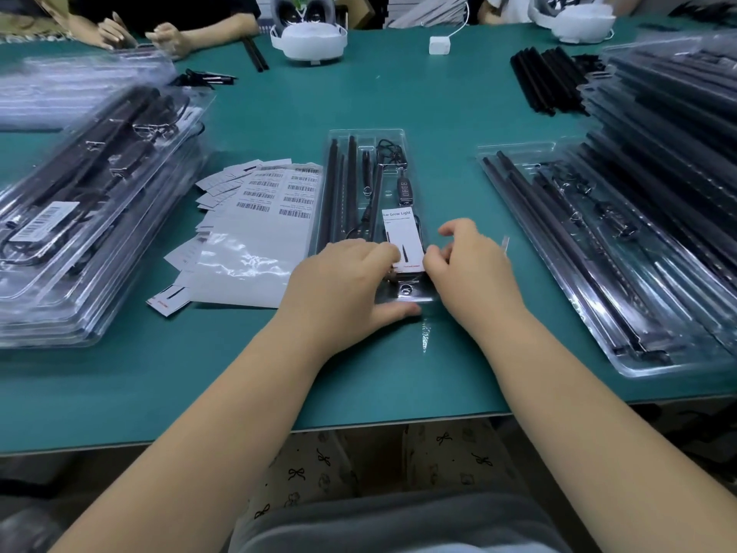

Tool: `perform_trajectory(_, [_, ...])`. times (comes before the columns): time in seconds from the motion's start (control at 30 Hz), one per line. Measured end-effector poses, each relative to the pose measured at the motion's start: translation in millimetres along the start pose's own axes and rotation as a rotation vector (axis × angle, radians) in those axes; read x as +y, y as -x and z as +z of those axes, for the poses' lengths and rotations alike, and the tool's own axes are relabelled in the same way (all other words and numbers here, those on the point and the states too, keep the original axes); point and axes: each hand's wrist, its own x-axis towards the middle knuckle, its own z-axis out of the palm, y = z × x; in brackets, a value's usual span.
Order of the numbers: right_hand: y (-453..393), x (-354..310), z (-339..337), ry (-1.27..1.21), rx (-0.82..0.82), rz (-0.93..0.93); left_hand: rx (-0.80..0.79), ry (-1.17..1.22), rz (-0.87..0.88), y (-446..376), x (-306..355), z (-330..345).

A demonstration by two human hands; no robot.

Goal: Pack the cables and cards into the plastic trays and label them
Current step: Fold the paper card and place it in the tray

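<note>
A clear plastic tray [361, 181] lies lengthwise in the middle of the green table, holding black bars, a coiled cable [389, 153] and a small controller. A white "Grow Light" card [400, 229] lies on the tray's near half. My left hand [343, 281] rests on the tray's near end, its curled fingers on the card's left edge and its thumb along the tray's near rim. From the other side, my right hand [468, 265] pinches the card's right edge between thumb and curled fingers. The card's lower corners are hidden by my fingers.
A barcode label sheet [275, 197] and loose cards [217, 185] lie left of the tray. Packed trays are stacked at the far left [79, 233] and right [670, 161], and one more filled tray [558, 273] lies in front of the right stack. Black bars [544, 81], white headsets [307, 39] and another person's hands [167, 37] are at the back.
</note>
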Motion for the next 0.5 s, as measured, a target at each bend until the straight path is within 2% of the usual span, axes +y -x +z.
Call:
perform_trajectory(0.03, [0, 0, -1, -0.042, -0.006, 0.027, 0.063, -0.014, 0.021, 0, 1, 1])
perform_trajectory(0.1, [0, 2, -3, -0.061, -0.001, 0.047, 0.082, -0.049, 0.034, 0, 2, 2])
perform_trajectory(0.33, [-5, 9, -10, -0.319, -0.01, 0.059, -0.011, -0.05, -0.041, -2, -2, -4])
perform_trajectory(0.43, [-3, 12, -17, -0.508, -0.07, 0.113, -0.039, -0.034, -0.044, -4, -1, -5])
perform_trajectory(0.5, [-1, 16, -23, -0.499, -0.17, 0.088, -0.04, -0.042, -0.025, -5, 0, -6])
